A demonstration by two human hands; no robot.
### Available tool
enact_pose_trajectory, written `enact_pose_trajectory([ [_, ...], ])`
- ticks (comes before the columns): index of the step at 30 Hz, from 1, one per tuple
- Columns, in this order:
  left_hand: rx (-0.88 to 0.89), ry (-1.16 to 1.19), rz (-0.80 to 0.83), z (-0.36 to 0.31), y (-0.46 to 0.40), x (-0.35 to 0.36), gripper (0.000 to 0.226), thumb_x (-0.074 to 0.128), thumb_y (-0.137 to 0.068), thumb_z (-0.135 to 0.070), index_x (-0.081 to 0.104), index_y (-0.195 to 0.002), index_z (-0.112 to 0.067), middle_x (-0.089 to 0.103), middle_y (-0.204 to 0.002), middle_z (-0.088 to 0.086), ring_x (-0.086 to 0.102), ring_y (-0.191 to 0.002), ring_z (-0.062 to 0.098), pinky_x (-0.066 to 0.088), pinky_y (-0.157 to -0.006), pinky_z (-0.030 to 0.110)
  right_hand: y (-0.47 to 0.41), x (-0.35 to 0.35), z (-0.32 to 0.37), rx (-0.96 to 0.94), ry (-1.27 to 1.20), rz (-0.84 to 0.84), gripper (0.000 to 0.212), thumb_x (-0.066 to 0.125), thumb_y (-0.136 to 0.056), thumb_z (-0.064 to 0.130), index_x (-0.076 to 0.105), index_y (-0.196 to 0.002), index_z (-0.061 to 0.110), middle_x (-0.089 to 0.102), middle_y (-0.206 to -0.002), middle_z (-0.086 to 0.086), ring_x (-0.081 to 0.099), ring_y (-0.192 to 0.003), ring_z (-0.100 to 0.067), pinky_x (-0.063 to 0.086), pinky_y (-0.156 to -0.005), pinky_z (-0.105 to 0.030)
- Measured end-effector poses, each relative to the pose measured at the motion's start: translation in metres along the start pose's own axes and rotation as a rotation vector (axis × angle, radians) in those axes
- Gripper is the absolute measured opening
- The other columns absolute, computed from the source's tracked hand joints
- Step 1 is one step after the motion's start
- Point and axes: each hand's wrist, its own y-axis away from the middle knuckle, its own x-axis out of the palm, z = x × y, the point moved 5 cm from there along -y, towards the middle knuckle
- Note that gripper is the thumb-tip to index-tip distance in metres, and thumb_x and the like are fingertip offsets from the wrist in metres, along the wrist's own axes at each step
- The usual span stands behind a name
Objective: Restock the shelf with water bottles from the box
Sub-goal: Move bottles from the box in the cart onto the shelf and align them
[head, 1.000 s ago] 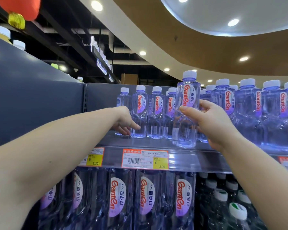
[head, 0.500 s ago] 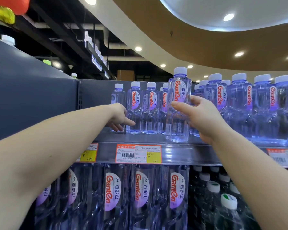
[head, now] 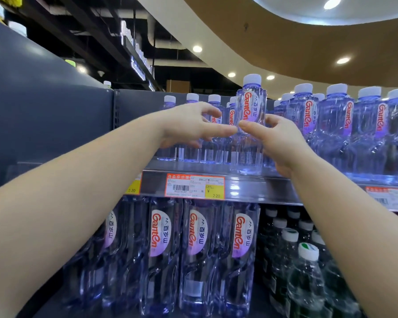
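Now, setting: a shop aisle seen from head height, looking up at a top shelf (head: 239,180) of clear, purple-tinted water bottles.
Bottle in hand: one water bottle (head: 251,125) stands upright on the front edge of the shelf, label facing out, white cap on top, forward of the row behind it.
Right hand: the right hand (head: 278,143) wraps the bottle's middle from the right side, thumb at the front; its fingers hold the bottle, though the far fingers are hidden behind it.
Left hand: the left hand (head: 191,127) reaches in from the left with fingers spread and loosely curved, holding nothing; its longest finger points at the bottle and nearly meets the right thumb. Whether it touches the bottle I cannot tell.
Back row: a line of matching bottles (head: 193,129) stands further back on the shelf, partly behind the left hand.
Right block: a dense group of the same bottles (head: 336,129) fills the shelf just to the right.
Below: larger bottles (head: 198,249) of the same brand on the lower shelf, with a price tag (head: 194,187) on the shelf rail above them.
Box: not in view.
Step in hand, as a judgement: seating this bottle in line with its neighbours.
Doing it well: keep it upright, slide it back rather than tip it, steady it low with the free hand, leave the label facing forward, and let go only once the base sits flat.
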Motion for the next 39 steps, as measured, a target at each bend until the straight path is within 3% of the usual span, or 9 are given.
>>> enact_pose_trajectory([
  [2,0.007,0.043,0.087,-0.012,0.002,0.026,0.100,0.084,-0.064,-0.050,0.035,-0.147,-0.023,0.061,-0.119,0.000,0.064,-0.107,0.015,0.056,-0.093,0.040,0.000,-0.001,0.001,0.003,-0.009,-0.005,0.019,0.075,-0.083,0.029,0.069,-0.100,0.025,0.076,-0.096,-0.001,0.073,-0.091,-0.018,0.059,-0.081,-0.040],
  [5,-0.003,0.083,-0.016,-0.021,-0.005,0.040,0.094,0.084,-0.073,-0.042,0.031,-0.147,-0.021,0.059,-0.115,0.003,0.066,-0.098,0.017,0.059,-0.088,0.039,0.000,-0.004,0.002,0.010,-0.038,-0.004,0.018,0.074,-0.084,0.025,0.068,-0.101,0.022,0.076,-0.095,-0.002,0.074,-0.082,-0.013,0.058,-0.064,-0.026],
  [11,-0.026,0.112,-0.122,-0.019,-0.012,0.049,0.074,0.086,-0.070,-0.040,0.039,-0.124,-0.021,0.061,-0.106,0.003,0.063,-0.087,0.018,0.062,-0.075,0.037,0.000,-0.001,0.002,0.016,-0.055,0.014,0.031,0.075,-0.083,0.027,0.067,-0.112,0.021,0.076,-0.097,0.001,0.073,-0.077,-0.008,0.053,-0.055,-0.017],
  [13,-0.048,0.161,-0.145,-0.013,-0.012,0.049,0.078,0.088,-0.069,-0.038,0.039,-0.128,-0.021,0.060,-0.111,0.005,0.065,-0.089,0.020,0.063,-0.071,0.036,0.000,0.000,0.002,0.033,-0.055,0.035,0.036,0.074,-0.083,0.034,0.065,-0.116,0.023,0.075,-0.103,0.002,0.071,-0.073,-0.005,0.050,-0.051,-0.015],
  [17,-0.101,0.163,-0.156,0.004,-0.012,0.031,0.079,0.085,-0.074,-0.031,0.036,-0.136,-0.022,0.058,-0.110,0.003,0.065,-0.091,0.019,0.062,-0.073,0.035,-0.002,0.001,-0.002,0.110,0.001,0.073,0.076,0.073,-0.079,0.050,0.042,-0.144,0.026,0.057,-0.135,-0.002,0.063,-0.109,-0.023,0.056,-0.086,-0.039],
  [19,-0.150,0.137,-0.175,0.022,-0.011,0.013,0.080,0.086,-0.074,-0.030,0.036,-0.137,-0.023,0.057,-0.108,0.003,0.065,-0.088,0.019,0.063,-0.072,0.037,-0.001,0.001,-0.003,0.133,0.021,0.095,0.082,0.073,-0.079,0.049,0.035,-0.148,0.025,0.051,-0.142,-0.004,0.060,-0.115,-0.026,0.053,-0.094,-0.045],
  [23,-0.246,0.117,-0.205,0.061,-0.009,-0.023,0.068,0.087,-0.073,-0.023,0.044,-0.126,-0.018,0.064,-0.111,0.010,0.064,-0.081,0.023,0.063,-0.072,0.046,-0.001,0.004,-0.003,0.135,0.067,0.128,0.080,0.074,-0.081,0.043,0.036,-0.148,0.025,0.048,-0.145,-0.006,0.060,-0.113,-0.025,0.053,-0.095,-0.047],
  [30,-0.349,0.099,-0.236,0.108,-0.014,-0.068,0.067,0.085,-0.074,-0.011,0.044,-0.128,-0.014,0.071,-0.110,0.010,0.076,-0.083,0.027,0.062,-0.074,0.051,-0.003,0.018,0.008,0.062,0.160,0.191,0.077,0.076,-0.082,0.028,0.035,-0.147,0.029,0.060,-0.131,-0.006,0.061,-0.112,-0.022,0.053,-0.094,-0.042],
  [39,-0.420,0.080,-0.228,0.127,-0.044,-0.068,0.083,0.091,-0.063,-0.016,0.037,-0.126,-0.022,0.061,-0.121,0.015,0.068,-0.100,0.038,0.062,-0.069,0.052,-0.014,0.034,0.005,0.037,0.185,0.216,0.079,0.078,-0.080,0.023,0.037,-0.147,0.033,0.061,-0.128,-0.004,0.063,-0.107,-0.019,0.055,-0.085,-0.035],
])
